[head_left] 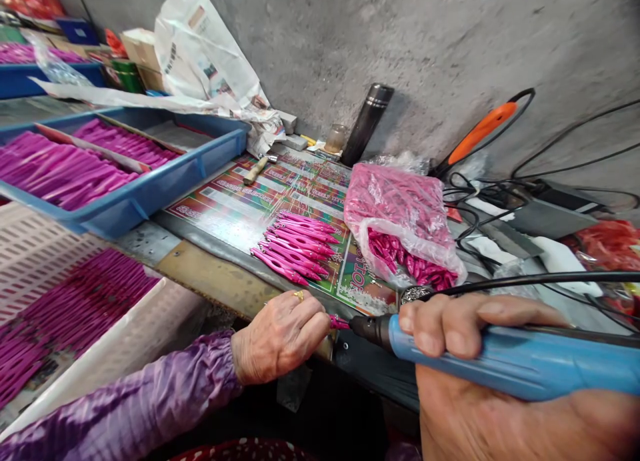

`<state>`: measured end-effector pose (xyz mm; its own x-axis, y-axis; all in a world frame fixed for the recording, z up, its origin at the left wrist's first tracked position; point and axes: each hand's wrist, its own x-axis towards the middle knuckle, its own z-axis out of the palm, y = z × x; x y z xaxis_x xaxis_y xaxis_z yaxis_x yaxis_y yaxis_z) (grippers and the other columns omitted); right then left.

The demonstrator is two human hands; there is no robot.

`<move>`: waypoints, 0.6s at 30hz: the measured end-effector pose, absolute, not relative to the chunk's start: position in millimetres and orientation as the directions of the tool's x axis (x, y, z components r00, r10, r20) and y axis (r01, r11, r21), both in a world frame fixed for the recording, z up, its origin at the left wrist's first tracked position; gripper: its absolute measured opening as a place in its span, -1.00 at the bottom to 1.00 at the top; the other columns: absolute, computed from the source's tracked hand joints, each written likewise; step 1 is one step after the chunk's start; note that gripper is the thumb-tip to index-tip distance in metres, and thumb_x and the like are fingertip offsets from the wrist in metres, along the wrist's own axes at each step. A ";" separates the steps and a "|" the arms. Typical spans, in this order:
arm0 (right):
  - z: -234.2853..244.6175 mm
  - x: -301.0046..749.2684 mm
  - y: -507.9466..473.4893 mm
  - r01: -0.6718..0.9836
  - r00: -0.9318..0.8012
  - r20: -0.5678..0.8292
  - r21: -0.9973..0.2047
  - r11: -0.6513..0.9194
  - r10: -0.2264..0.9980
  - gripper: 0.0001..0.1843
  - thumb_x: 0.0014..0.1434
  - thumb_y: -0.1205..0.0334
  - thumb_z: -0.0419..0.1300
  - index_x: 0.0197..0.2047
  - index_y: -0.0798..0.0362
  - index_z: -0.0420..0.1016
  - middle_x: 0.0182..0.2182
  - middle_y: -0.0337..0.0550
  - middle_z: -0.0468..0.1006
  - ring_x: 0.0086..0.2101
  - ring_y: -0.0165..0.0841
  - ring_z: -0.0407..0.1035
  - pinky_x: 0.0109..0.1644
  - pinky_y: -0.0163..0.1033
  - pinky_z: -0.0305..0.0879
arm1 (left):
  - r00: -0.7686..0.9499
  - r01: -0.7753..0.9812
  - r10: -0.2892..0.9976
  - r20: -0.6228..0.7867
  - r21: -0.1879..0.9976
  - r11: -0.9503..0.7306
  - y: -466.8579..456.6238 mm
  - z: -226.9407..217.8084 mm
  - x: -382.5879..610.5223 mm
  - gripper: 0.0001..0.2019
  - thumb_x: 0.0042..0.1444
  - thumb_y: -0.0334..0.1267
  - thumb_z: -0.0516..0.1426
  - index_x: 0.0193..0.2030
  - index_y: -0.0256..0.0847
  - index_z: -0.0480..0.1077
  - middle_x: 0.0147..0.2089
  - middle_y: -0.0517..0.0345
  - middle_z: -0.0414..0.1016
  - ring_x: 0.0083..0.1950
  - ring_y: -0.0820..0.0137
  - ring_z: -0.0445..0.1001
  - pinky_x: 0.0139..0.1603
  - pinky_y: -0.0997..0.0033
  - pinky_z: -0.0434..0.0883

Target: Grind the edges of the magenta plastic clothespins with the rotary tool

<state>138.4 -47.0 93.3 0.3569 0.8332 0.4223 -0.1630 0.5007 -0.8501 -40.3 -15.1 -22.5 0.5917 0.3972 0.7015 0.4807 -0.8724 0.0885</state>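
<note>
My left hand (285,337), with a ring on one finger, is closed around a slender pink piece (340,322). Only the end of that piece shows past my fingers; most of it is hidden. The black tip of a blue electric screwdriver (545,361) meets this end. My right hand (465,407) is wrapped round the screwdriver's body, at the lower right. Just beyond my left hand, a row of long pink pieces with oval openings (297,247) lies on a printed sheet (225,197). A clear bag of small pink parts (395,197) lies open to their right.
A blue divided tray (185,181) with many pink pieces stands left, above a white crate (30,231) holding more. Against the grey wall are a dark flask (367,124) and an orange-handled tool (483,133). Black cables (465,214) tangle at right. A wooden-handled tool (256,171) lies behind.
</note>
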 end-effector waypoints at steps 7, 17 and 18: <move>94.5 137.3 -48.8 -0.183 0.346 0.409 -0.853 0.489 0.844 -0.40 0.11 -0.44 0.34 -0.46 -0.04 0.47 -0.65 -0.36 0.31 -0.61 -0.43 0.21 -0.47 -0.23 0.30 | 0.567 0.473 0.402 0.719 0.115 -0.873 -15.5 -19.4 -39.3 -0.82 0.50 -0.42 0.00 -0.16 -0.22 0.35 -0.29 0.13 0.51 -0.30 0.36 0.44 -0.24 0.33 0.34; 89.5 137.0 -48.7 -0.190 0.402 0.396 -0.846 0.498 0.825 -0.32 0.15 -0.54 0.22 -0.43 -0.03 0.47 -0.64 -0.35 0.31 -0.59 -0.43 0.21 -0.43 -0.22 0.30 | 0.564 0.494 0.389 0.728 0.080 -0.866 -13.7 -18.3 -39.2 -0.76 0.49 -0.42 -0.01 0.21 -0.29 0.33 -0.25 0.11 0.55 -0.31 0.37 0.48 -0.29 0.36 0.43; 89.2 136.9 -48.4 -0.192 0.406 0.390 -0.847 0.495 0.826 -0.32 0.15 -0.54 0.23 -0.43 -0.03 0.47 -0.64 -0.35 0.31 -0.59 -0.43 0.21 -0.42 -0.22 0.31 | 0.562 0.490 0.388 0.730 0.084 -0.868 -13.4 -18.1 -39.2 -0.78 0.49 -0.41 -0.01 0.18 -0.28 0.34 -0.25 0.11 0.55 -0.31 0.38 0.48 -0.29 0.36 0.43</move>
<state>136.9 -48.4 89.2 0.4064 0.8262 0.3902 -0.1922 0.4949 -0.8475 -39.2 -13.4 -18.1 0.5620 0.3881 0.7304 0.4902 -0.8676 0.0839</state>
